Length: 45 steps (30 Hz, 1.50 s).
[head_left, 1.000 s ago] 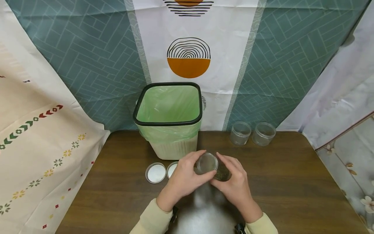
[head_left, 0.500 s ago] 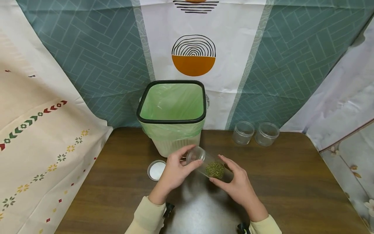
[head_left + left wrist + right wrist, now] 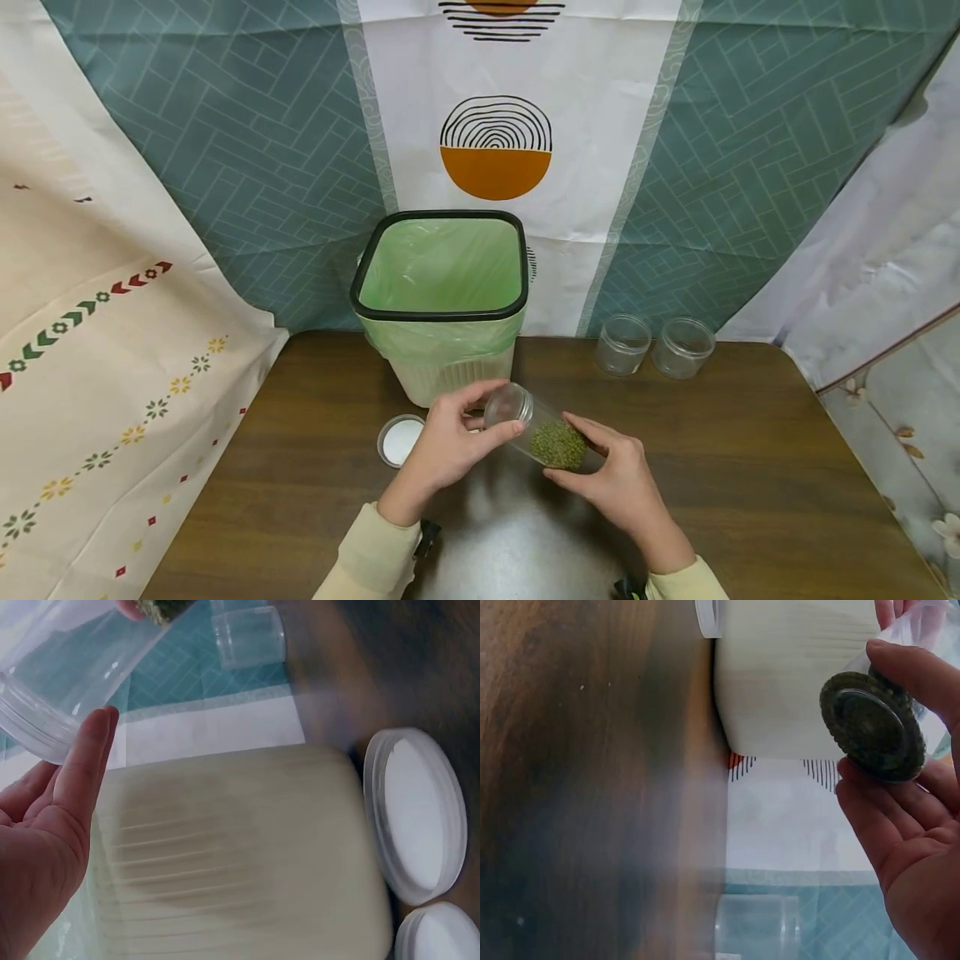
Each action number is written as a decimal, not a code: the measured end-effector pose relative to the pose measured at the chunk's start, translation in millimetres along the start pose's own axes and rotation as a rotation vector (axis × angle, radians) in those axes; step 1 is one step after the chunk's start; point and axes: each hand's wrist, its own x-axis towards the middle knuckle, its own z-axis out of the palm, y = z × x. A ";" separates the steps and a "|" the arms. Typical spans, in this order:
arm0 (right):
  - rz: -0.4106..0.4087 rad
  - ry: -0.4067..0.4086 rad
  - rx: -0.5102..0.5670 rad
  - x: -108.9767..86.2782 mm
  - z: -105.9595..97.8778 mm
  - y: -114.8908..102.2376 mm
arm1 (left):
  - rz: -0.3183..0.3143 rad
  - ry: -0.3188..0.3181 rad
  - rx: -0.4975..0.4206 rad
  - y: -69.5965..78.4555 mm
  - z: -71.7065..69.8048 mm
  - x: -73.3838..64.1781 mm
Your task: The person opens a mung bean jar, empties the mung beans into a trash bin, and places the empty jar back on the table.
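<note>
Both hands hold a clear plastic jar (image 3: 534,423), tilted, with its threaded mouth end toward the left. Mung beans (image 3: 558,446) are heaped at its base end on the right. My left hand (image 3: 453,437) holds the mouth end between thumb and fingers; in the left wrist view its fingertips lie right at the threaded rim. Around the base end, my right hand (image 3: 618,479) grips with thumb and fingers. The right wrist view shows the round jar base (image 3: 874,727) dark with beans. A white-centred round lid (image 3: 401,440) lies left of the left hand; another lid (image 3: 416,814) is mostly hidden in the head view.
A bin (image 3: 450,379) with a black rim and green liner stands behind the hands on the wooden table (image 3: 750,467). Two clear jars (image 3: 624,346) stand at the table's back right, before a patterned cloth (image 3: 750,208).
The jar has gone from nearly upright to lying tilted, bringing the beans into plain view. Over the last half second both hands and jar have shifted slightly right and toward the body.
</note>
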 end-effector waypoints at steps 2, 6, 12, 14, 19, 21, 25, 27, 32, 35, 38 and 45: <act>-0.040 0.020 -0.022 1.1 -1.9 0.6 | 0.011 -0.009 0.023 3.7 -1.4 -0.5; -0.135 0.057 -0.093 3.4 -5.2 -0.8 | 0.044 -0.012 0.060 8.2 -3.9 -0.1; -0.179 0.121 -0.167 3.8 -5.8 -5.3 | 0.082 -0.004 0.095 4.8 -3.9 5.1; -0.183 0.137 -0.183 3.0 -5.1 -6.2 | 0.085 0.007 0.089 -1.5 -2.5 7.9; -0.228 0.181 -0.214 0.8 -3.7 -5.5 | 0.145 0.017 0.132 -18.8 1.5 10.5; -0.268 0.208 -0.218 2.2 -4.6 -4.6 | 0.188 0.018 0.173 -21.9 2.6 9.5; -0.358 0.262 -0.232 10.0 -7.6 -2.8 | 0.219 0.062 0.239 -22.7 4.2 9.6; -0.399 0.286 -0.248 13.6 -8.2 -2.9 | 0.194 0.097 0.254 -21.5 5.1 10.9; -0.421 0.321 -0.292 15.9 -6.4 -4.9 | 0.110 0.172 0.272 -16.3 10.6 14.5; -0.331 0.251 -0.297 16.1 -6.3 -7.9 | 0.092 0.199 0.282 -15.4 12.2 16.2; -0.245 0.144 -0.290 19.6 -12.3 -12.8 | 0.104 0.181 0.258 -18.4 8.3 16.7; -0.206 -0.068 -0.223 30.3 -30.8 -21.9 | 0.182 0.092 0.180 -23.6 -4.0 19.8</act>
